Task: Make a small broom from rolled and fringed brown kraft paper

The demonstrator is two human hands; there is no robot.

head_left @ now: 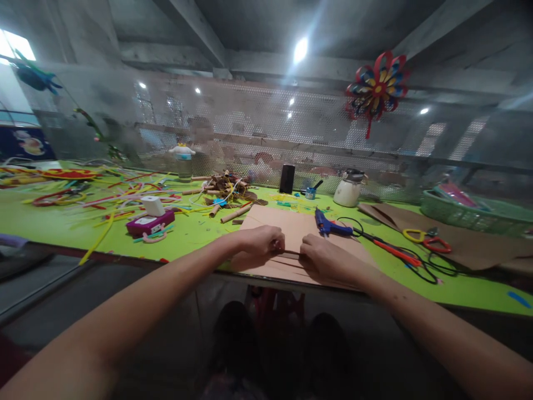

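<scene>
Here, cardboard strip [292, 253] (pink-filled basket [466, 218] rightward)

A blue glue gun [327, 224] lies on the green table [191, 236], with a white kettle [348, 191] behind and a pinwheel [377, 86] overhead.

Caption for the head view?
Left hand and right hand pinch a thin strip over brown cardboard on a green table, glue gun nearby.

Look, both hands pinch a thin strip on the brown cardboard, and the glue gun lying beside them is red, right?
Not quite: the glue gun is blue, not red, as the head view shows. The rest holds: left hand and right hand both pinch the thin strip on the brown cardboard.
</scene>
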